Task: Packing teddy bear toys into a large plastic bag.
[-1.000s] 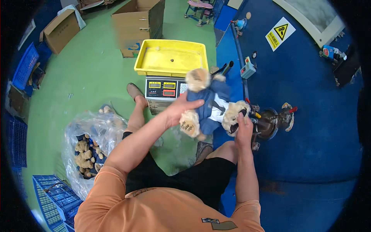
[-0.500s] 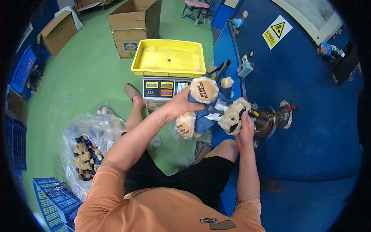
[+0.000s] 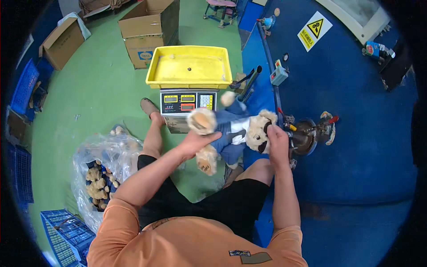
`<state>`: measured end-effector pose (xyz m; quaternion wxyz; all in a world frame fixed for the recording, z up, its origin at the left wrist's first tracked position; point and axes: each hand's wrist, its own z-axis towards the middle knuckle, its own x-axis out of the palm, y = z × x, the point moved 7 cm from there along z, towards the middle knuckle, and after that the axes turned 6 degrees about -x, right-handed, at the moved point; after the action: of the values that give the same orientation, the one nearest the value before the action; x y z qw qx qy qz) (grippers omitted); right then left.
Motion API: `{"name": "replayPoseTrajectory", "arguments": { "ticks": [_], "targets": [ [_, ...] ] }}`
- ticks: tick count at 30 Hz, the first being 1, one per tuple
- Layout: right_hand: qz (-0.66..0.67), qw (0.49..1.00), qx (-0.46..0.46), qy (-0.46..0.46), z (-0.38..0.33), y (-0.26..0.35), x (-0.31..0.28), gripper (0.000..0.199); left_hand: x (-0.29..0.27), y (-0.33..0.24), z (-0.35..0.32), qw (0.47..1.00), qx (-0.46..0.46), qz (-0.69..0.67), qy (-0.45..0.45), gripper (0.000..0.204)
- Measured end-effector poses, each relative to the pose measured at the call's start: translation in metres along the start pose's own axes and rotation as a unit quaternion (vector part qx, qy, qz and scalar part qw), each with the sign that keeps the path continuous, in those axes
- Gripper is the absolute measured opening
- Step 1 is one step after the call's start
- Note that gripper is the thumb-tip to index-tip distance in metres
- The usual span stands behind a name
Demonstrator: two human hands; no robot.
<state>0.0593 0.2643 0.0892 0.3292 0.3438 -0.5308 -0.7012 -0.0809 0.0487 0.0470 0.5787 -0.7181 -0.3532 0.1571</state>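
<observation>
The yellow tray [image 3: 189, 83] sits on top of the scale [image 3: 171, 108] in front of you and holds a small dark lump [image 3: 189, 69] and a few pale bits. To your left, the clear plastic bag [image 3: 126, 153] stands open on the floor [image 3: 102, 84], with several stuffed bears [image 3: 95, 182] in dark blue clothes heaped inside. Beyond the tray stands an open cardboard box [image 3: 135, 50]; you cannot tell from here what it holds. A blue crate [image 3: 71, 229] is near the bag, at the lower left.

The teddy bear [image 3: 238, 131] is in the air between your hands, above your knees and near the metal nozzle [image 3: 306, 138] on your right. Its long axis runs almost straight across you, head to the right, feet to the left, soles toward your left, belly and face turned up. Your left hand [image 3: 198, 143] is partly closed around its lower body between the legs, thumb on top; your right hand [image 3: 278, 141] is curled around its head, thumb against the face.
</observation>
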Motion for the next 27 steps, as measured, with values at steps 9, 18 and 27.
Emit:
{"name": "replayPoseTrajectory", "arguments": {
  "ticks": [9,18,27],
  "targets": [
    [0.058,0.997,0.052,-0.008,0.005,0.019,0.028,0.03,-0.009,0.022,0.0,0.983,0.021,-0.173,-0.055,0.049],
    [0.157,0.981,0.112,-0.031,0.004,0.012,0.035,0.028,-0.016,0.025,-0.012,0.985,-0.087,-0.123,-0.081,0.057],
    [0.119,0.986,0.112,-0.027,0.011,0.006,0.046,0.027,-0.041,0.056,0.013,0.986,-0.139,-0.088,-0.03,0.069]
  ]
}}
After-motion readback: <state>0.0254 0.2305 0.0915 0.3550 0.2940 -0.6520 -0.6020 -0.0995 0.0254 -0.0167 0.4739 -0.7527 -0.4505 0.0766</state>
